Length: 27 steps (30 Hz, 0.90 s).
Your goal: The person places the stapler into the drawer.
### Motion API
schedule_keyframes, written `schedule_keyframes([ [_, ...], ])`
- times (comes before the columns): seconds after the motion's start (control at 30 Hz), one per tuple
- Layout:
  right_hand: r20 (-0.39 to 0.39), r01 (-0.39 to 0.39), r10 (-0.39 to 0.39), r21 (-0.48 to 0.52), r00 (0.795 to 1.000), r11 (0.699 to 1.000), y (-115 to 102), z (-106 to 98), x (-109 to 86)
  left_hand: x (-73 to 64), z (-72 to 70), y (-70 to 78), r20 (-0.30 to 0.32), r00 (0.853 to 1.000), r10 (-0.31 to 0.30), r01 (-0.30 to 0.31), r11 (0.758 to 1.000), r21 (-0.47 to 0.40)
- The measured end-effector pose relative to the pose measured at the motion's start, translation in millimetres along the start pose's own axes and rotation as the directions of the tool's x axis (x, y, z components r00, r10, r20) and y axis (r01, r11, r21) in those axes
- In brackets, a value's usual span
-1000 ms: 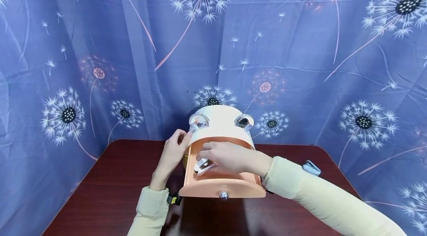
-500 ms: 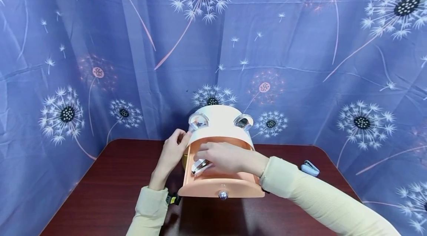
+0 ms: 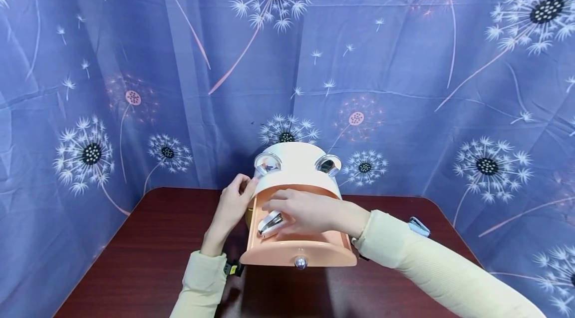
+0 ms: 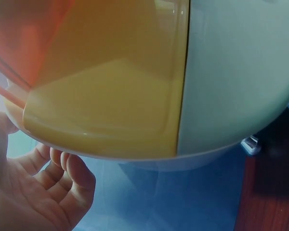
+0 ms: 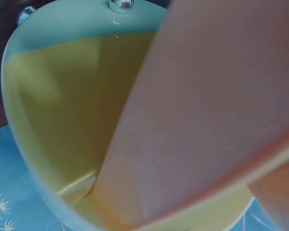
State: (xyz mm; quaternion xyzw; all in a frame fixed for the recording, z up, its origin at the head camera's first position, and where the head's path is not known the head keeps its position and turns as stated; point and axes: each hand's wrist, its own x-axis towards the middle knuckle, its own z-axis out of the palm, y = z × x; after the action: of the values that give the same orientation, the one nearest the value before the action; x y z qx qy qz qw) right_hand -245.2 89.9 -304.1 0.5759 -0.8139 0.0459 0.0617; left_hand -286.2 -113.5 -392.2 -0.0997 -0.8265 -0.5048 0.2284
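A rounded white storage box [image 3: 296, 158] with two shiny round ears stands on the table, its peach drawer [image 3: 298, 253] pulled out toward me. My left hand [image 3: 233, 203] holds the white edge at the box's left side, fingers bent against the edge in the left wrist view. Inside the drawer my right hand [image 3: 303, 213] curls over a small white-and-silver stapler [image 3: 271, 223], gripping it tilted near the drawer's left wall. The hand covers the stapler's far end. In the right wrist view, a large blurred surface hides the right fingers; yellow and green drawer fronts [image 5: 62, 96] show beyond.
A small light blue object [image 3: 419, 226] lies on the dark red table [image 3: 148, 253] beyond the right sleeve. A silver knob [image 3: 301, 262] sticks out from the drawer's front. A blue dandelion-print curtain [image 3: 382, 58] hangs behind the table.
My right hand and the stapler shift very slightly inside the drawer, and more of the stapler's silver part shows. The left hand and the box stay put.
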Motion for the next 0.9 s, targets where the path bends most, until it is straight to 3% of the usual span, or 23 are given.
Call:
schedule_keyframes([
  [0.17,0.011,-0.012,0.012,0.027,1.000,1.000,0,-8,-12.3,-1.0,-0.3,2.5,0.002,1.000,0.002,-0.002,1.000,-0.002],
  [0.37,-0.034,-0.015,0.015,0.021,0.999,1.000,-1,-23,-30.6,-1.1,-0.6,1.4,-0.001,1.000,0.007,-0.007,1.000,-0.001],
  [0.53,-0.063,-0.110,0.111,0.028,0.992,0.994,-6,-38,-52.5,-0.4,0.0,-0.2,0.009,1.000,-0.002,0.002,1.000,-0.010],
  [0.73,-0.173,-0.222,0.222,0.021,0.960,0.975,-11,-44,-85.4,-0.6,-0.3,-0.5,0.000,1.000,0.005,-0.005,1.000,0.002],
  [0.9,-0.303,-0.290,0.300,0.078,0.904,0.954,-10,-35,-114.7,-1.4,0.1,0.7,-0.001,1.000,0.001,-0.001,1.000,-0.002],
])
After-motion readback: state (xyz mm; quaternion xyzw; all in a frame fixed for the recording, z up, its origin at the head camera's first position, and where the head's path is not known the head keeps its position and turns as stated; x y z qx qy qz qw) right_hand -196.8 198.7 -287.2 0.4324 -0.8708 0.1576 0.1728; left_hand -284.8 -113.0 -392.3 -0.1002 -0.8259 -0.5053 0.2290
